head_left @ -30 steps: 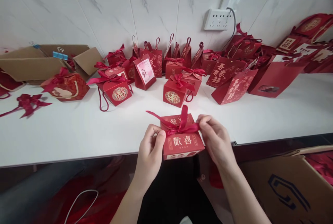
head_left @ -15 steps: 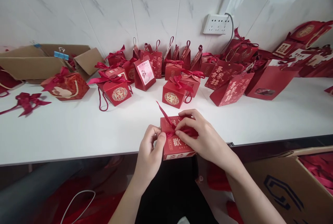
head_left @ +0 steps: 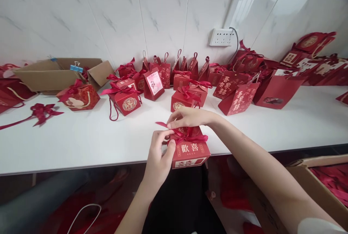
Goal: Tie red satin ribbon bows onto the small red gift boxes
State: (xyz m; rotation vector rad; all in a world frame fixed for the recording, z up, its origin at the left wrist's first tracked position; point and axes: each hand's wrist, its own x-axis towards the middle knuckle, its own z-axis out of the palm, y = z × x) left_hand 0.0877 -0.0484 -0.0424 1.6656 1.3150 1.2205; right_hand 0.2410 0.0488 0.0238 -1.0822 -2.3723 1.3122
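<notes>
A red gift box [head_left: 193, 156] with gold characters sits at the table's front edge, its front part jutting over. Across its top lies a dark red ribbon [head_left: 194, 139], knotted in the middle. My left hand [head_left: 160, 150] grips the box's left side, thumb toward the front and fingers partly hidden. Reaching over the back left of the box, my right hand [head_left: 185, 117] pinches the ribbon near a loose end that points left. Just behind stands another small red box [head_left: 181, 101] with a bow, partly covered by my right hand.
Several red gift boxes and bags line the white table [head_left: 108, 150] along the tiled wall. An open cardboard box [head_left: 43, 76] stands back left, with a loose ribbon bow [head_left: 43, 112] before it. Lower right, a carton [head_left: 299, 165] holds red ribbons.
My right hand has moved from the box's right side over to its back left and now pinches the ribbon there. The ribbon's right part has come into view. The camera view has tilted up slightly.
</notes>
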